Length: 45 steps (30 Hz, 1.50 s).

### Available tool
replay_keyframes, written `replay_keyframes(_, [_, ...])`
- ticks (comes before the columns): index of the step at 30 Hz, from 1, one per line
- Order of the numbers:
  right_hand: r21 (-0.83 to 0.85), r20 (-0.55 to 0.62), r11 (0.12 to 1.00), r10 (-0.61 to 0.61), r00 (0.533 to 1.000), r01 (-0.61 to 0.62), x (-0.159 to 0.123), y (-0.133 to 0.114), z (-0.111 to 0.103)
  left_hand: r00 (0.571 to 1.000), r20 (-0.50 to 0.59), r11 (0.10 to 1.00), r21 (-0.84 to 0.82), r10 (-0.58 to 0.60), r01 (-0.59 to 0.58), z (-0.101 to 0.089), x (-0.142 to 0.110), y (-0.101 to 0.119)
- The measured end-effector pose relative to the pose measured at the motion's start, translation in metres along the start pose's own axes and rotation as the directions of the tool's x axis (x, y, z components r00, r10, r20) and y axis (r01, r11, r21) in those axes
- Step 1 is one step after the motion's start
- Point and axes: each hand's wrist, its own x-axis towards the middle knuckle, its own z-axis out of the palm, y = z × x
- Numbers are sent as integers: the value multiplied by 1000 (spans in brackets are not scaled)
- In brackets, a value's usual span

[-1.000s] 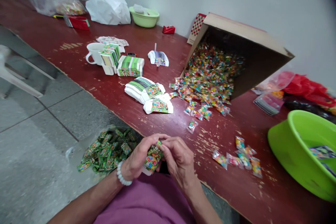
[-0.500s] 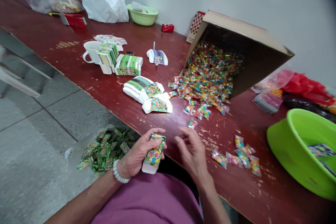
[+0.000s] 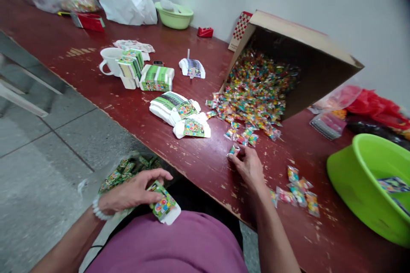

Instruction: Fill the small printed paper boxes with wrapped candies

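My left hand [image 3: 141,192] grips a small green printed candy box [image 3: 164,203] over my lap, its white end flap pointing to the lower right. Out on the red table, my right hand [image 3: 249,164] has its thumb and fingertips pinched on a clear-wrapped candy packet [image 3: 234,150]. Past it, several more packets [image 3: 243,134] spill from a tipped cardboard box [image 3: 320,72] full of them. Flattened green cartons [image 3: 169,104] lie left of the spill, with one opened-out carton [image 3: 194,128] in front. Below the table edge, a clear bag of green boxes [image 3: 123,175] is partly hidden by my left arm.
A bright green basin [image 3: 355,187] stands at the right, near loose candy packets [image 3: 297,192]. Farther left are a white mug [image 3: 110,62] and banded carton stacks [image 3: 156,79]. A pale green basin [image 3: 175,17] and white bag [image 3: 128,2] sit along the wall.
My right hand has reached forward to the lone candy packet on the table. My left hand has moved left and down with the candy box, which is now tilted.
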Motion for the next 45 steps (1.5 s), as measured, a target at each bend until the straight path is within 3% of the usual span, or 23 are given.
replay_keyframes(3, [347, 40, 927, 135, 990, -140, 0, -4, -3, 978, 204, 975, 222, -40, -7, -16, -3, -7])
replay_keyframes(6, [616, 109, 756, 197, 974, -222, -4, -8, -5, 950, 311, 984, 175, -37, -18, -18, 1, -11])
replay_keyframes(11, [713, 147, 648, 233, 961, -266, -18, -18, -7, 977, 205, 991, -132, 55, -28, -9, 7, -1])
replay_keyframes(15, [847, 195, 452, 230, 953, -282, -34, -41, -11, 982, 145, 935, -348, 122, -65, 9, 11, 18])
replay_keyframes(20, [884, 305, 315, 170, 937, -345, -56, -71, -16, 973, 159, 921, -379, 166, -96, 38, 18, 45])
replay_keyframes(25, [865, 321, 365, 124, 939, -344, -68, -82, -12, 963, 186, 917, -383, 194, -111, 55, 21, 58])
replay_keyframes(31, [839, 344, 415, 100, 934, -353, -76, -85, -5, 965, 150, 909, -392, 214, -140, 61, 21, 57])
replay_keyframes(33, [817, 337, 473, 72, 939, -330, -78, -86, -5, 968, 144, 901, -413, 206, -130, 62, 21, 57])
replay_keyframes(36, [731, 159, 682, -121, 980, -34, -83, -89, -11, 974, 97, 871, -473, 203, -134, 63, 22, 56])
replay_keyframes(38, [633, 42, 751, -276, 960, 188, -85, -92, -16, 982, 25, 842, -519, 187, -147, 64, 24, 55])
replay_keyframes(39, [603, 6, 761, -305, 952, 240, -87, -93, -17, 986, -13, 825, -545, 168, -148, 65, 26, 55])
replay_keyframes(42, [632, -37, 755, -195, 980, 175, -90, -95, -16, 994, -77, 765, -636, 73, -105, 67, 30, 54])
replay_keyframes(45, [742, 43, 670, -109, 993, 41, -93, -96, -6, 993, -117, 717, -691, 13, -91, 71, 33, 54])
